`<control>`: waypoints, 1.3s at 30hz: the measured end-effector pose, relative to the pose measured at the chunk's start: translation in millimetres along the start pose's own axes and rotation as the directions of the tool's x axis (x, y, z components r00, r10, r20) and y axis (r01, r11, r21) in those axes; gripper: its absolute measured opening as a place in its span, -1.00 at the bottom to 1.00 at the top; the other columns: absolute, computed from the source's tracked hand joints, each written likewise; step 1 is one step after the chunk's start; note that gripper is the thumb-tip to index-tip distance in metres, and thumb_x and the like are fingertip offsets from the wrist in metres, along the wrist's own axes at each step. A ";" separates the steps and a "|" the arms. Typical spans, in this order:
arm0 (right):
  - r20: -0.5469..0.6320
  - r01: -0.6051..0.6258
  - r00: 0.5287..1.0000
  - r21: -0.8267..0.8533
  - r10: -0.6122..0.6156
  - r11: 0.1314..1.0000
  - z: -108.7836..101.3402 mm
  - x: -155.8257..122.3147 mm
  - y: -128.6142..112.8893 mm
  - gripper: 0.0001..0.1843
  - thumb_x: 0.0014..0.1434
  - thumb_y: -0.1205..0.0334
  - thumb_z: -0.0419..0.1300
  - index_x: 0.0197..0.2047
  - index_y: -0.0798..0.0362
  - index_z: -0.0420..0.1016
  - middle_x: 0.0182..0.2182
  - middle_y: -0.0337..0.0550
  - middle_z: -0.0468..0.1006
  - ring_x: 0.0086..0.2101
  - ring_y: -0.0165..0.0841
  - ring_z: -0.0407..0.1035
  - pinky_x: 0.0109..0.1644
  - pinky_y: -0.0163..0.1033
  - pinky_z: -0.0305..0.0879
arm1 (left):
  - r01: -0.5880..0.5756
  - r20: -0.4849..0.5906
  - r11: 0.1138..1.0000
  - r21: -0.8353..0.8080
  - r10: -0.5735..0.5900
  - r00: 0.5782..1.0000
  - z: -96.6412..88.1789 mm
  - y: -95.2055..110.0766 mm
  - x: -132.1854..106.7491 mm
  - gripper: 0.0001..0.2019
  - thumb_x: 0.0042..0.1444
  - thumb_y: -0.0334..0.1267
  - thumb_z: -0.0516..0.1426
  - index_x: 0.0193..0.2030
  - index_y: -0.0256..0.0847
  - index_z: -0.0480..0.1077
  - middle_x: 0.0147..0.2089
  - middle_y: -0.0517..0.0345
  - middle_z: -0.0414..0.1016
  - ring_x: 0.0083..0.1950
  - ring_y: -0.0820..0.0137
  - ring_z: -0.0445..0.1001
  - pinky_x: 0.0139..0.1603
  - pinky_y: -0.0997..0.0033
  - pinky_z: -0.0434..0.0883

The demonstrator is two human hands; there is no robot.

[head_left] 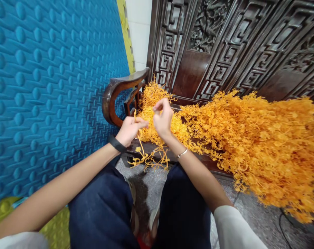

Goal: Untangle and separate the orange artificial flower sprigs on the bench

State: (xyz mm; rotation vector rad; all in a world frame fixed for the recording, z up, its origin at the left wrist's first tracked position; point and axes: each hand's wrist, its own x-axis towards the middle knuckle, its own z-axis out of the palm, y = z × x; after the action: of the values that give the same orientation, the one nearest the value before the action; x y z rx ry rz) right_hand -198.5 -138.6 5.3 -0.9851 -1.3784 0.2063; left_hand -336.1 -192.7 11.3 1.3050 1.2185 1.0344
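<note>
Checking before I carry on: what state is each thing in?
Left hand: pinching an orange strand
Right hand: raised, fingers curled; contents unclear
Orange strand: drooping below left hand
Wooden bench: upright, loaded
Orange pile: loose, overhanging bench's front edge
Dark wristband: worn
Bracelet: worn

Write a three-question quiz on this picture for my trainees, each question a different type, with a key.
1. True or false: The black wristband and the silver-coloured bracelet are on different wrists.
2. Choose: What colour is the bumpy surface filling the picture's upper left, beside the curved wooden armrest?
A. Red
B. Blue
C. White
3. Fill in: The orange strand is held in the person's ____ hand.

Key: 1. True; 2. B; 3. left hand
</note>
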 end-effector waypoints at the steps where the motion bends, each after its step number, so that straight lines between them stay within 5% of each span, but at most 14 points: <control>1: -0.054 -0.002 0.999 -0.052 -0.001 0.999 -7.3 9.7 10.4 -0.79 -0.04 0.54 -0.03 -0.44 0.01 0.12 -0.50 -0.29 0.27 -0.40 -0.46 0.24 -0.27 -0.27 0.19 | 0.035 0.027 0.999 0.026 -0.036 0.999 0.2 -1.8 -3.3 -0.80 -0.19 -0.21 0.25 -0.62 -0.30 0.39 -0.70 0.29 0.23 -0.74 0.63 0.03 -0.70 0.52 -0.08; 4: -0.118 -0.170 0.980 -0.096 0.159 0.981 -29.0 36.7 46.2 -0.81 -0.02 0.45 0.09 -0.35 0.01 0.17 -0.51 -0.30 0.30 -0.44 -0.44 0.27 -0.29 -0.25 0.22 | 0.042 0.089 0.997 0.071 -0.048 0.995 0.9 -6.2 -9.6 -0.80 -0.12 -0.18 0.22 -0.58 -0.30 0.43 -0.69 0.27 0.25 -0.73 0.61 0.05 -0.69 0.52 -0.06; 9: 0.143 -0.224 0.961 -0.100 0.237 0.970 -33.0 41.3 79.2 -0.79 -0.06 0.39 0.23 -0.35 0.04 0.27 -0.47 -0.26 0.40 -0.40 -0.41 0.34 -0.22 -0.23 0.29 | -0.143 0.150 0.990 0.008 0.140 0.979 0.8 -7.1 -4.5 -0.81 -0.10 -0.17 0.22 -0.51 -0.27 0.47 -0.49 0.20 0.40 -0.56 0.55 0.20 -0.55 0.51 0.17; 15: 0.325 -0.139 0.921 -0.241 0.214 0.961 -21.4 27.8 86.6 -0.81 -0.05 0.45 0.23 -0.30 0.12 0.41 -0.21 -0.01 0.48 -0.18 -0.28 0.37 -0.02 -0.12 0.27 | -0.365 0.198 0.927 0.084 0.343 0.918 -2.1 -9.8 -0.1 -0.87 -0.09 -0.21 0.26 -0.48 -0.23 0.49 -0.32 0.16 0.44 -0.17 0.39 0.38 0.00 0.34 0.25; 19: 0.391 -0.140 0.905 -0.105 0.170 0.985 -30.3 23.2 65.0 -0.86 0.01 0.31 0.23 -0.29 0.10 0.44 -0.18 -0.02 0.49 -0.12 -0.26 0.37 0.01 -0.10 0.26 | -0.336 0.178 0.942 -0.017 0.334 0.926 -6.4 -10.9 2.1 -0.87 -0.09 -0.23 0.27 -0.46 -0.24 0.47 -0.25 0.15 0.46 -0.10 0.38 0.39 0.06 0.33 0.24; 23: 0.639 -0.323 0.749 0.121 0.175 0.939 -42.1 10.2 19.4 -0.69 0.10 -0.02 0.17 -0.41 0.08 0.41 -0.44 -0.17 0.48 -0.38 -0.39 0.39 -0.18 -0.18 0.32 | -0.256 0.050 0.962 -0.099 0.262 0.964 -11.3 -9.2 5.8 -0.80 -0.12 -0.18 0.29 -0.44 -0.26 0.45 -0.35 0.18 0.45 -0.29 0.46 0.38 -0.13 0.41 0.32; 26: 0.784 -0.287 0.610 0.084 0.114 0.954 -43.7 -0.8 -3.9 -0.66 -0.11 0.02 0.36 -0.38 0.08 0.42 -0.42 -0.21 0.48 -0.37 -0.42 0.36 -0.21 -0.23 0.29 | -0.218 -0.001 0.955 -0.200 0.222 0.975 -13.8 -8.1 7.7 -0.74 -0.17 -0.14 0.31 -0.44 -0.26 0.41 -0.41 0.24 0.38 -0.38 0.49 0.34 -0.29 0.44 0.35; 28: 0.814 -0.239 0.574 0.058 0.093 0.969 -40.4 -5.5 -9.0 -0.64 -0.19 0.09 0.42 -0.38 0.08 0.43 -0.41 -0.24 0.47 -0.36 -0.43 0.35 -0.21 -0.25 0.27 | -0.200 -0.008 0.948 -0.247 0.204 0.979 -14.5 -8.0 8.0 -0.72 -0.18 -0.12 0.31 -0.45 -0.26 0.38 -0.40 0.23 0.38 -0.40 0.50 0.35 -0.35 0.45 0.36; 35: 0.777 -0.447 0.620 0.238 0.107 0.862 -30.0 -7.8 -9.4 -0.73 -0.05 0.08 0.34 -0.42 0.08 0.40 -0.42 -0.26 0.44 -0.36 -0.47 0.32 -0.19 -0.25 0.27 | -0.253 -0.028 0.944 -0.212 0.253 0.967 -14.0 -7.9 6.3 -0.56 -0.21 -0.19 0.34 -0.58 -0.21 0.08 -0.45 0.24 0.40 -0.46 0.54 0.33 -0.46 0.52 0.30; 39: 0.716 -0.495 0.686 0.333 0.126 0.802 -28.0 -7.3 -8.2 -0.70 -0.08 0.06 0.35 -0.43 0.06 0.36 -0.45 -0.28 0.43 -0.38 -0.47 0.33 -0.19 -0.26 0.29 | -0.216 0.040 0.967 -0.135 0.223 0.974 -13.4 -7.9 5.3 -0.65 -0.29 -0.27 0.36 -0.41 -0.23 0.28 -0.41 0.27 0.41 -0.46 0.55 0.32 -0.46 0.52 0.25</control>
State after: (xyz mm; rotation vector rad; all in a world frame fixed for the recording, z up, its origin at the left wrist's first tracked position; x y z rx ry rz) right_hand -179.0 -161.3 9.0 -0.7062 -1.6450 1.2524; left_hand -349.5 -186.1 4.6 1.3786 0.9634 1.2074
